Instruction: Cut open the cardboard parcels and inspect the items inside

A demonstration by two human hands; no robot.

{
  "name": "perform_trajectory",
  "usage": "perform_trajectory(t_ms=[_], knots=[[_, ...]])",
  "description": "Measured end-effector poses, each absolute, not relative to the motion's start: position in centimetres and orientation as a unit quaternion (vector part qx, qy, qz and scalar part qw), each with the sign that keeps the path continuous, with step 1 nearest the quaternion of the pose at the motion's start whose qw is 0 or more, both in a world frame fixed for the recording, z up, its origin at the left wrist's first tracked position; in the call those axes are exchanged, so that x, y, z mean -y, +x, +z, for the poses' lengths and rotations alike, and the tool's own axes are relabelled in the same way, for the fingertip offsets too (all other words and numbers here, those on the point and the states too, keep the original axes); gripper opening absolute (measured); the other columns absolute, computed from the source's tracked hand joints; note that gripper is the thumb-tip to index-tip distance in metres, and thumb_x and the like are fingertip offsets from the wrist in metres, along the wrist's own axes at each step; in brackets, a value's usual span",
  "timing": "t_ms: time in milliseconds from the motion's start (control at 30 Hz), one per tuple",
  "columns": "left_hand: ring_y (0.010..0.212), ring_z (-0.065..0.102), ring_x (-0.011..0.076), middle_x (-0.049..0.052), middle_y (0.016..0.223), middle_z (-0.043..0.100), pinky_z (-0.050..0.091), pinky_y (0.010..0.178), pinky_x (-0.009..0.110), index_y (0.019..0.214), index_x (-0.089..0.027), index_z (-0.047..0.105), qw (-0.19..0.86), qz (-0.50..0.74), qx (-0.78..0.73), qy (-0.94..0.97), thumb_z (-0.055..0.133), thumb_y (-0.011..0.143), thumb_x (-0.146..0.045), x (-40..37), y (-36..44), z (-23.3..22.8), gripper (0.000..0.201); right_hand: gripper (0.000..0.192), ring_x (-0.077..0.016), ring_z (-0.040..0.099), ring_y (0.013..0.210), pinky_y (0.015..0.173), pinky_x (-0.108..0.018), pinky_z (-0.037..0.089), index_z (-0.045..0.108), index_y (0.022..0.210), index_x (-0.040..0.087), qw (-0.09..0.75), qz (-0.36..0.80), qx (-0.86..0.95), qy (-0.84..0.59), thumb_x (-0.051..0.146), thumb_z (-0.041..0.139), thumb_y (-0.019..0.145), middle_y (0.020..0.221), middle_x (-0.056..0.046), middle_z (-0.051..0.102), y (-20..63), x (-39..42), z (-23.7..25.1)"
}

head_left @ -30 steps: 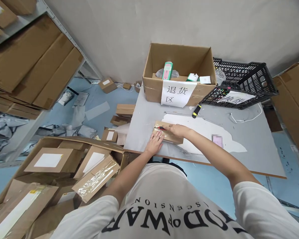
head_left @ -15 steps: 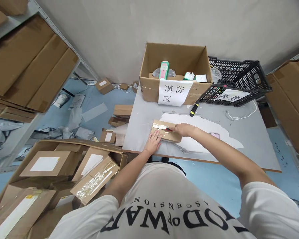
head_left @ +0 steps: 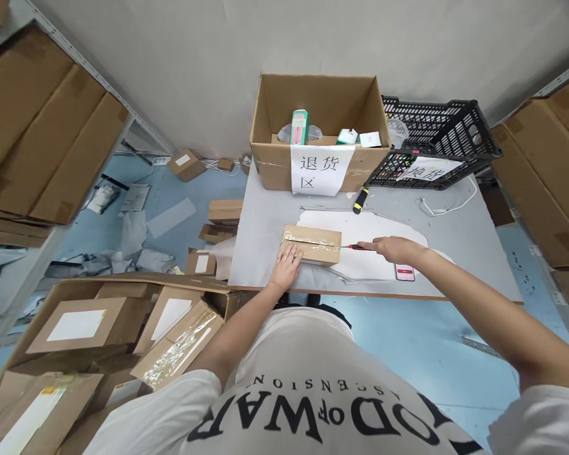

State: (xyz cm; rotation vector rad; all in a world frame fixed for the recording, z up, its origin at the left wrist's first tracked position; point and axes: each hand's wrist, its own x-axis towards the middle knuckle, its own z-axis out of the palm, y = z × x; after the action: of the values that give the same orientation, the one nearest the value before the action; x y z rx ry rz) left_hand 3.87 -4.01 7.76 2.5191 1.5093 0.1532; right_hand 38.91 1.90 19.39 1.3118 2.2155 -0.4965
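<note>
At tbl [head_left: 255,230], R hand [head_left: 394,248]: grip closed rnd cutter [head_left: 353,247]; L hand [head_left: 286,268]: grip spread on box [head_left: 321,251].

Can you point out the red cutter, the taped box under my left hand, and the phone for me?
Red cutter [head_left: 354,247]: head view, on its red handle.
Taped box [head_left: 315,245]: head view, on its top face.
Phone [head_left: 404,273]: head view, on its screen.
</note>
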Motion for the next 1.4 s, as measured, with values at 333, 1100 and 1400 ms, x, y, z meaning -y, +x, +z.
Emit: perform_trajectory(t_ms=[333,1100,1400], knots=[[0.140,0.020,0.0281,0.014,0.150,0.028,0.020,0.111,0.048,0.140,-0.016,0.036,0.095,0.054,-0.504,0.857,0.045,0.085,-0.029,4.2,3.7,8.0,0.057,0.081,-0.0189,0.060,0.071,0.061,-0.028,0.039,0.032,0.143,0.035,0.198,-0.158,-0.768,0.589,0.001,0.041,0.070,0.102,-0.010,0.062,44.6,4.0,17.5],[0.141,0.017,0.0278,0.012,0.151,0.025,0.022,0.111,0.048,0.141,-0.016,0.033,0.086,0.027,-0.500,0.861,0.047,0.083,-0.022,4.6,3.6,8.1,0.059,0.065,-0.0280,0.052,0.108,0.082,-0.037,0.046,0.017,0.146,0.023,0.056,-0.146,-0.561,0.813,0.022,0.037,0.084,0.126,-0.018,0.043,35.6,5.6,1.9],[0.141,0.016,0.0273,0.013,0.151,0.025,0.022,0.111,0.047,0.142,-0.016,0.031,0.087,0.015,-0.501,0.861,0.048,0.083,-0.023,4.5,3.6,8.1,0.062,0.060,-0.0310,0.048,0.108,0.082,-0.042,0.043,0.024,0.145,0.022,0.009,-0.147,-0.553,0.820,0.018,0.033,0.085,0.126,-0.020,0.041,34.6,5.4,-0.6]])
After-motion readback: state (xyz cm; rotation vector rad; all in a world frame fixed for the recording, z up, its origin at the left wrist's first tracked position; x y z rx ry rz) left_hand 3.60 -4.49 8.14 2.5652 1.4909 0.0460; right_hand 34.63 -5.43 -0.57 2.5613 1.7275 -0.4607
